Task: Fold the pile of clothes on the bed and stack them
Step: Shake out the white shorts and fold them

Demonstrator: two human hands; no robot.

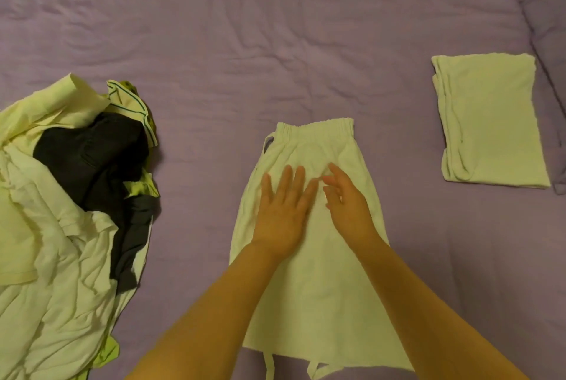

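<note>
Smoothing is the step in hand, out on the wide purple bed (275, 27), with the unfolded pile (70, 195) heaped at the left edge, pale shirts tangled with something dark and a bit of green, well apart from the work. Far right, one folded piece (490, 122) sits neat, the start of the stack. Dead centre lie the pale shorts (309, 272), waistband away from the person, flat and seemingly halved lengthwise, loose straps trailing at the near hem. The left hand (283, 214) lies flat on them, fingers straight and spread, gripping nothing; the right hand (346, 202) hovers or brushes just beside it, fingers loosely extended, holding nothing either. Next, I'd say, the hem comes up toward the waistband, then across to the stack.
</note>
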